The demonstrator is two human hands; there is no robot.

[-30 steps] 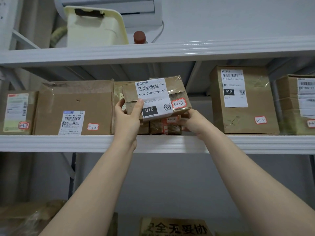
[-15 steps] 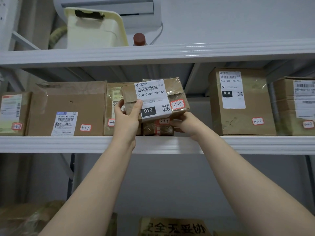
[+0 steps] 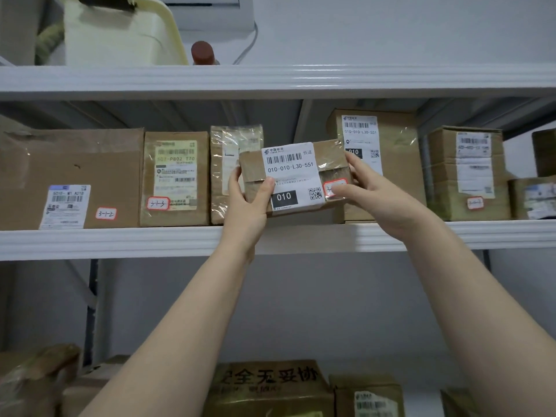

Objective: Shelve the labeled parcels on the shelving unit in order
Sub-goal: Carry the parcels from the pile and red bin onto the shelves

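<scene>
Two hands hold a small brown parcel (image 3: 331,158) at the front edge of the middle shelf (image 3: 120,242). The left hand (image 3: 246,203) grips its left end, with the thumb on the front. The right hand (image 3: 370,188) grips its right end, with the thumb on a little red-edged sticker (image 3: 328,186). The parcel's white label (image 3: 290,173) reads 010-010-L30-551. To its left stand a clear-wrapped parcel (image 3: 231,158), a box marked 3-1-3 (image 3: 176,179) and a big box marked 3-1-2 (image 3: 72,170). A tall box (image 3: 397,164) stands behind the right hand.

One left hand (image 3: 245,203) and one right hand (image 3: 376,194) hold one parcel (image 3: 294,176). Left of the hands stand three boxes (image 3: 72,176); right of them, four boxes (image 3: 400,164). Below the hands, five cartons (image 3: 267,386) are partly seen. Above them sit one bin (image 3: 120,34) and one bottle (image 3: 202,52). Four red-edged stickers (image 3: 106,213) show.
</scene>
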